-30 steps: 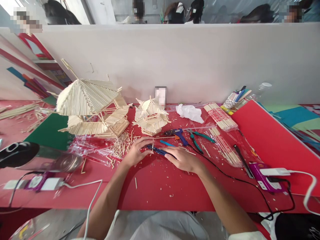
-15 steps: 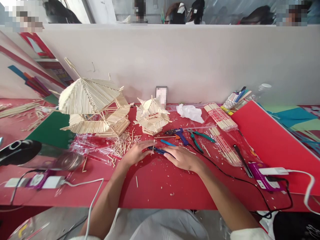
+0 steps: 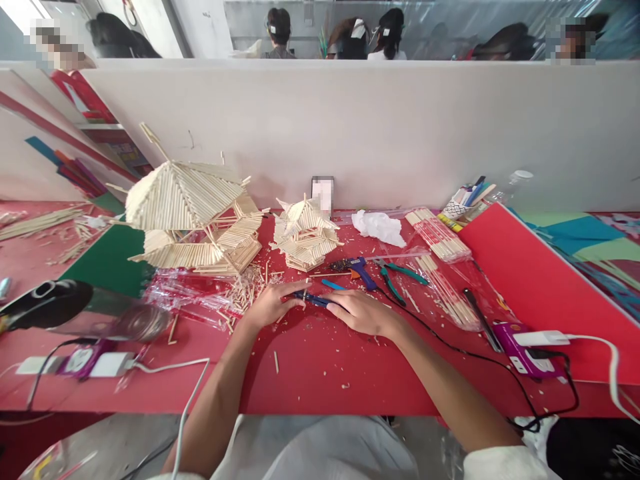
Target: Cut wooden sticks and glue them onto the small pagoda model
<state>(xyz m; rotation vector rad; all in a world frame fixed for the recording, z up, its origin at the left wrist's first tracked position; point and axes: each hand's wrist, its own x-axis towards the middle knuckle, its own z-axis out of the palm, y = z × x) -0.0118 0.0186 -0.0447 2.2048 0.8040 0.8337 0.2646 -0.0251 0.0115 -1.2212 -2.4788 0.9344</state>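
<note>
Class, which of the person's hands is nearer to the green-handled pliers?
Right. The right hand is just left of the green-handled pliers, slightly closer to the person; the left hand is farther left, beyond the right hand.

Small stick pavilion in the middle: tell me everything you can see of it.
The small pavilion looks built of pale wooden sticks, with a pointed roof, jutting corners, slanting panels below and a layered base. It stands upright on the red table, right of a larger pavilion, and apart from both hands.

Red tabletop [image 3: 345, 367] under glue gun [image 3: 359, 267], green-handled pliers [image 3: 393, 288], stick offcuts [image 3: 246, 288] and crumpled white sheet [image 3: 379, 228], perhaps tissue.
</note>
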